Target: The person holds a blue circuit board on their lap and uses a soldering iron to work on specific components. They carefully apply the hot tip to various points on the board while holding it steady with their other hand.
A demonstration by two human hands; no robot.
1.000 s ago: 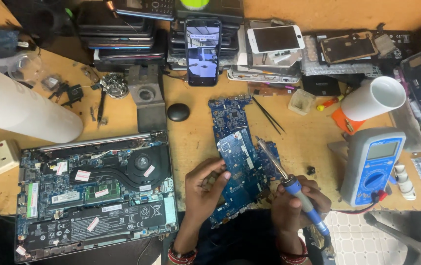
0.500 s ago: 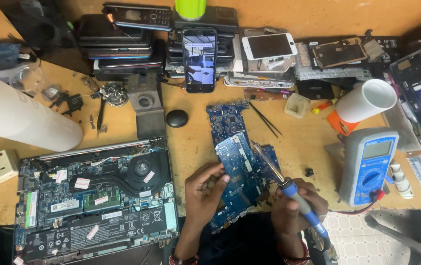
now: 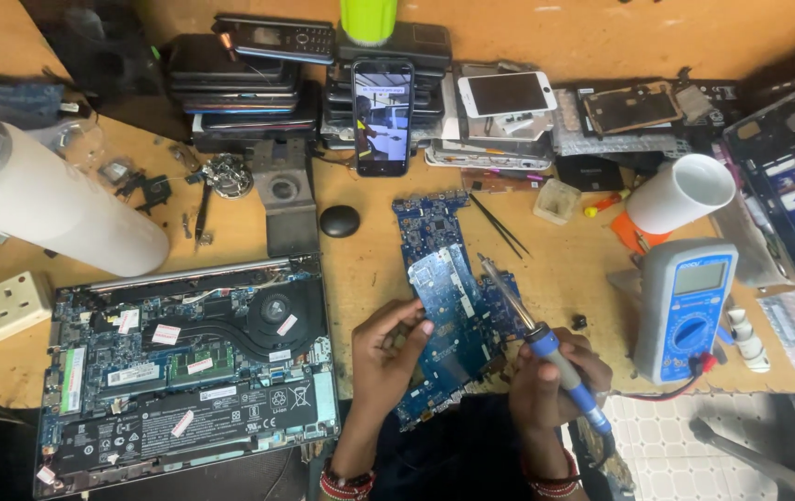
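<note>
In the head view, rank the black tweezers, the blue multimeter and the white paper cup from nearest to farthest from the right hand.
From the right hand, which holds the soldering iron:
1. Blue multimeter, just to its right.
2. Black tweezers, up the table beside the blue circuit board.
3. White paper cup, lying on its side, far right.

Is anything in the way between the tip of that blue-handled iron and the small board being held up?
Nothing visible. The right hand holds the soldering iron, its tip right at the small board that the left hand holds over the larger board.
</note>
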